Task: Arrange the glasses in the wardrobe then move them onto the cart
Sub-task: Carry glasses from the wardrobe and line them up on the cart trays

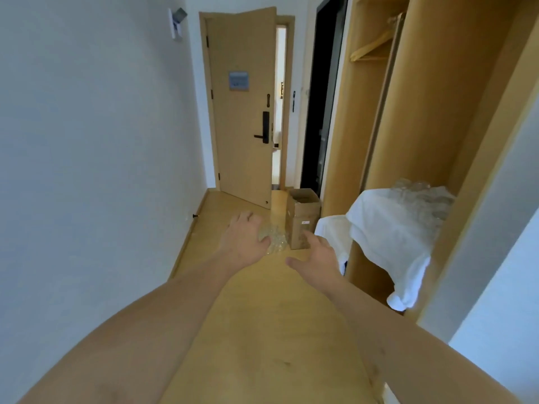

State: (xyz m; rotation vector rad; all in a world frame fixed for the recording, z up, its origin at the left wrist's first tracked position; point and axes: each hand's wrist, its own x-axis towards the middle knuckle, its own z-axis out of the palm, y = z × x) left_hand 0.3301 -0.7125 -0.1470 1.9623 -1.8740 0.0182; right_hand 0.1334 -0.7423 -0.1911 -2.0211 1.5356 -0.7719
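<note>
Several clear glasses (420, 196) stand close together on a white cloth (388, 228) that covers a shelf inside the wooden wardrobe (431, 112) on the right. Both my arms stretch forward over the floor. My left hand (245, 240) is spread with straight fingers. A clear, crinkled thing (275, 239) shows just past its thumb, and I cannot tell whether the hand touches it. My right hand (315, 258) is also spread and holds nothing, left of the cloth's edge.
An open cardboard box (303, 217) stands on the wooden floor beside the wardrobe. A lower white-covered surface (332, 237) juts out next to it. The room door (242, 106) ahead is ajar. A white wall runs along the left. Wooden hangers (373, 45) hang up in the wardrobe.
</note>
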